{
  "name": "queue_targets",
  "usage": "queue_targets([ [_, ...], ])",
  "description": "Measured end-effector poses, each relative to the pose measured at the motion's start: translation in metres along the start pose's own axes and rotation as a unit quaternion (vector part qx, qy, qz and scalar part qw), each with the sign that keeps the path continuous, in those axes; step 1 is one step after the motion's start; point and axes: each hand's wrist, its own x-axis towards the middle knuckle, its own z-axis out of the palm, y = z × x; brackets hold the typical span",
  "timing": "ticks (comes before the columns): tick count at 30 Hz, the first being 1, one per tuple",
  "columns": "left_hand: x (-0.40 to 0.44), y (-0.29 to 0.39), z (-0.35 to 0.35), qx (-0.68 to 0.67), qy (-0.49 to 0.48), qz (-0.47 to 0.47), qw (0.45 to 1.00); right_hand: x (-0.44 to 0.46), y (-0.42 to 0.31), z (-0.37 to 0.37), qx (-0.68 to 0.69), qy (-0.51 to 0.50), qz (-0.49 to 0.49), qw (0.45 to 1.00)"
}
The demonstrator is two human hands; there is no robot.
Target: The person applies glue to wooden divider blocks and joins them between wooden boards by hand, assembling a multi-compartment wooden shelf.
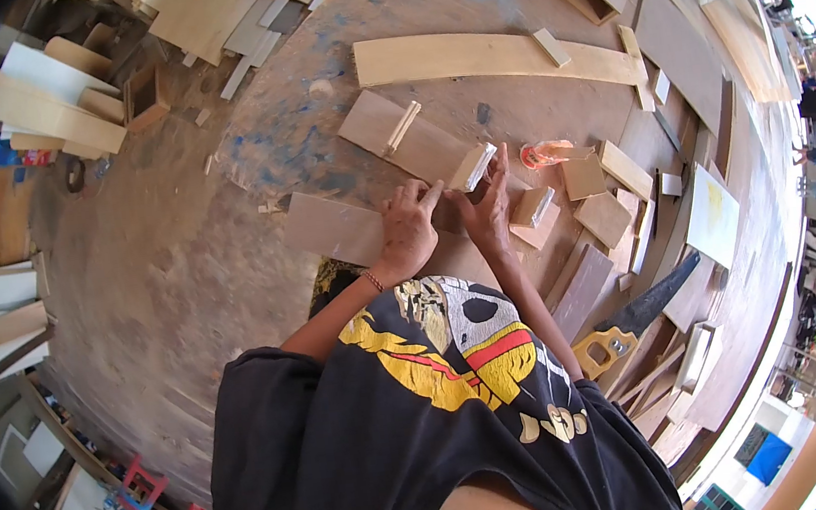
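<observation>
A small wooden block (472, 169) with a whitish edge stands between the thumb and raised fingers of my right hand (487, 214). My left hand (409, 230) is close beside it, fingers bent and index fingertip near the block's lower end. Whatever those left fingers may pinch is hidden. Under and left of that hand lies a flat brown board (329, 228), partly covered by my wrist. Just beyond both hands is another flat board (378, 125), with a thin wooden strip (403, 127) across it.
Right of my hands lie an orange-labelled bottle (545, 154), several wood offcuts (603, 220) and a handsaw (642, 319). A long pale plank (466, 54) lies across the far side of the worktop (309, 95). Wood pieces (58, 98) are piled at the far left.
</observation>
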Motion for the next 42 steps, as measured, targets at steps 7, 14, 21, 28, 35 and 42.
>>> queue_targets([
  [7,0.002,-0.001,0.007,0.050,0.001,0.007,0.999,0.002,-0.003,-0.003,-0.029,-0.013,-0.007,0.999],
  [14,0.004,-0.005,0.011,0.045,-0.007,0.010,0.999,0.003,0.009,-0.002,-0.064,-0.006,-0.039,0.997],
  [21,0.006,-0.002,0.009,0.050,-0.015,0.001,0.999,0.004,0.014,-0.005,-0.109,-0.023,-0.063,0.992],
  [28,0.007,-0.002,0.008,0.060,-0.032,-0.007,0.998,0.004,0.007,-0.010,-0.097,-0.027,-0.074,0.992],
  [35,0.008,-0.002,0.009,0.056,-0.031,-0.016,0.998,0.002,0.009,-0.009,-0.070,-0.012,-0.051,0.996],
  [42,0.009,-0.004,0.011,0.050,-0.037,-0.023,0.998,0.003,0.008,-0.009,-0.095,0.006,-0.077,0.992],
])
